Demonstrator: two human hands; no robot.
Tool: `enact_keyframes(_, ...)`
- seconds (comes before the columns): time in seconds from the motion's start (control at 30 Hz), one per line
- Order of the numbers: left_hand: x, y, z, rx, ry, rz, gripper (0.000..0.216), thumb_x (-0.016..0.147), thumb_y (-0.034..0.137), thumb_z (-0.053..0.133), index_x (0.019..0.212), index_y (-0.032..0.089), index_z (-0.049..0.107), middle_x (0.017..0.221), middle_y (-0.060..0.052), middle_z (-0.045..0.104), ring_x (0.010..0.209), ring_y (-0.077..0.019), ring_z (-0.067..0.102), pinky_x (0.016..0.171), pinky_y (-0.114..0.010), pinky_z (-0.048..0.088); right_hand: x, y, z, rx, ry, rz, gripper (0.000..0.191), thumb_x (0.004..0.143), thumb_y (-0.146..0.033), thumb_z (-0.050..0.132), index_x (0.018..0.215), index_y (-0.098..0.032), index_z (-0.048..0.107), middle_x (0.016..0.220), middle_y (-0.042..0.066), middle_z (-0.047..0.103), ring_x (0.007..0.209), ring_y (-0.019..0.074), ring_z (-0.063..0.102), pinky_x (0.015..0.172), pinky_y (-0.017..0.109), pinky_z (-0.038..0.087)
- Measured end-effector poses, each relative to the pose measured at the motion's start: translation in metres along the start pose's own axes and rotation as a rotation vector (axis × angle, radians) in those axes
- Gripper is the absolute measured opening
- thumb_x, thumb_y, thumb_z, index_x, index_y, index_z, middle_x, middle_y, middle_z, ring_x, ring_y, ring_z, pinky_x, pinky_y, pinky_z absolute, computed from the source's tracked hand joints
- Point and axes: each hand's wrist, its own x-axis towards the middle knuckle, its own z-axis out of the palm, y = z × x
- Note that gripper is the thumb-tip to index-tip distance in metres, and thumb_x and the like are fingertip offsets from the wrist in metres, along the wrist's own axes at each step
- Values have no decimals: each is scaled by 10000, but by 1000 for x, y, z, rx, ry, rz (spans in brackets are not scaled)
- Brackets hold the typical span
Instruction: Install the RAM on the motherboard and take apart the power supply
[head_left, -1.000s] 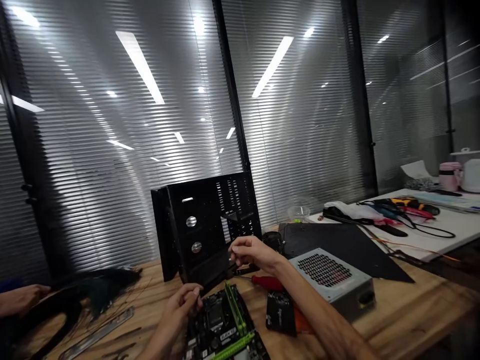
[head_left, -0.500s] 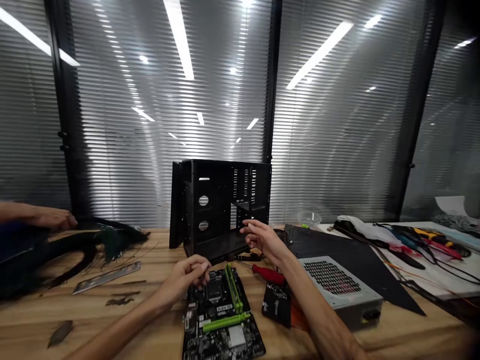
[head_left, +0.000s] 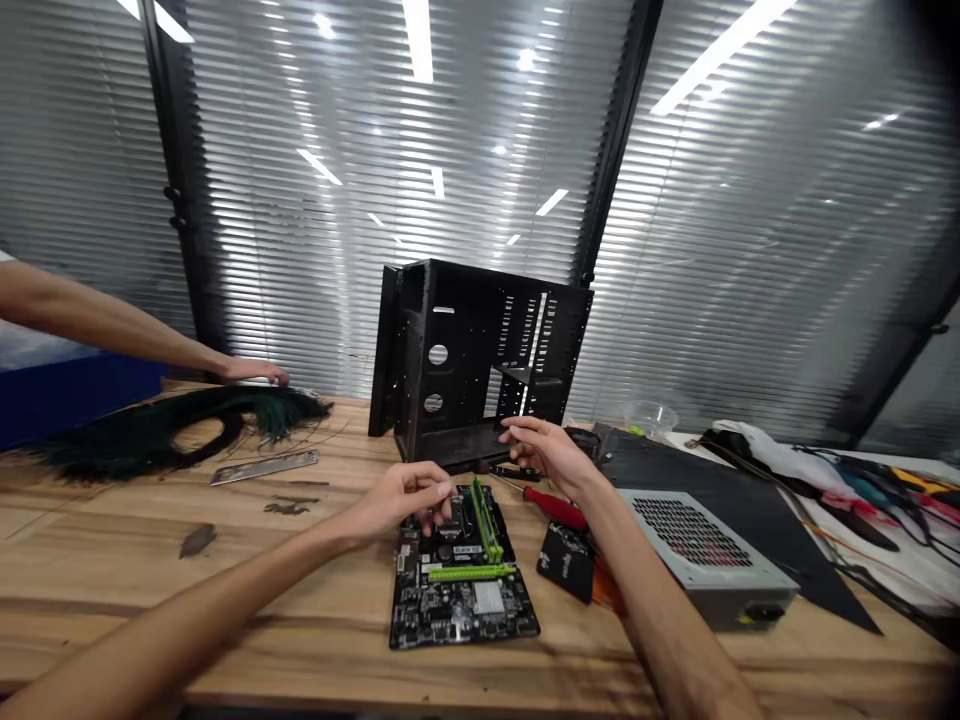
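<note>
A black motherboard [head_left: 465,590] with bright green slots lies on the wooden table before me. My left hand [head_left: 414,500] hovers at its upper left corner, near the processor socket; the fingers are curled together, and anything in them is hidden. To the right and farther back, my right hand [head_left: 551,455] is in the air with fingers apart and nothing visible in it. Behind it stands an open black computer case [head_left: 469,350]. Below the right hand lie a red-handled screwdriver [head_left: 553,507] and a small black boxed drive or card [head_left: 566,562].
A grey power supply [head_left: 701,540] sits right of my right forearm on a black sheet [head_left: 750,500]. At far left another person's hand [head_left: 255,371] rests by a dark green fibre bundle [head_left: 202,415] and a blue bin [head_left: 82,395]. A metal I/O plate [head_left: 265,467] lies nearby.
My view has tilted down and to the left, so the case and board appear shifted. The other person's arm has reached farther right over the bundle. My hands hold nearly the same poses.
</note>
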Motion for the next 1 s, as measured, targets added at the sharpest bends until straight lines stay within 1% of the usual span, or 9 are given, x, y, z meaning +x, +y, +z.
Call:
enact_keyframes(0.3, -3, 0, 0, -28, -108, -28, 409, 884, 518, 783, 928, 124, 684, 776, -48, 718, 631, -130, 663, 590, -240, 558, -2, 2, 8, -105, -66, 59, 313, 851, -410, 808, 1086, -203, 797, 1021, 82, 776, 755, 111, 666, 638, 194, 539)
enact_keyframes(0.43, -3, -4, 0, -37, -156, -47, 396, 892, 512, 778, 957, 133, 686, 798, -55, 731, 647, -130, 670, 593, -232, 550, -3, 2, 10, -113, -55, 62, 307, 840, -413, 815, 1063, -203, 800, 995, 82, 775, 755, 115, 664, 613, 191, 515)
enact_keyframes(0.57, -3, -5, 1, 3, -201, -78, 408, 889, 518, 776, 1002, 133, 697, 752, -30, 702, 670, -130, 656, 593, -223, 546, -3, 0, 10, -76, -36, 23, 335, 807, -420, 843, 1064, -209, 800, 1004, 77, 770, 746, 119, 663, 599, 205, 508)
enact_keyframes(0.7, -1, -5, 2, 53, -170, -113, 427, 878, 530, 780, 1014, 135, 690, 756, -14, 690, 641, -121, 650, 588, -226, 548, -4, -3, 8, -35, 11, -42, 365, 795, -415, 854, 1096, -218, 795, 1087, 88, 765, 785, 137, 683, 597, 217, 509)
enact_keyframes(0.87, 0, -6, 1, 20, -126, -121, 429, 855, 538, 797, 971, 143, 676, 747, -19, 698, 618, -130, 665, 562, -226, 538, -6, -9, 8, 20, 58, -119, 358, 798, -422, 845, 1081, -210, 790, 1046, 80, 762, 754, 137, 682, 574, 220, 484)
enact_keyframes(1.0, 0, -6, 1, -28, -116, -107, 422, 836, 513, 823, 978, 139, 692, 778, -38, 714, 627, -136, 673, 586, -242, 559, -7, -12, 10, 46, 79, -141, 367, 770, -414, 858, 1059, -201, 783, 1031, 83, 762, 729, 143, 674, 548, 231, 466)
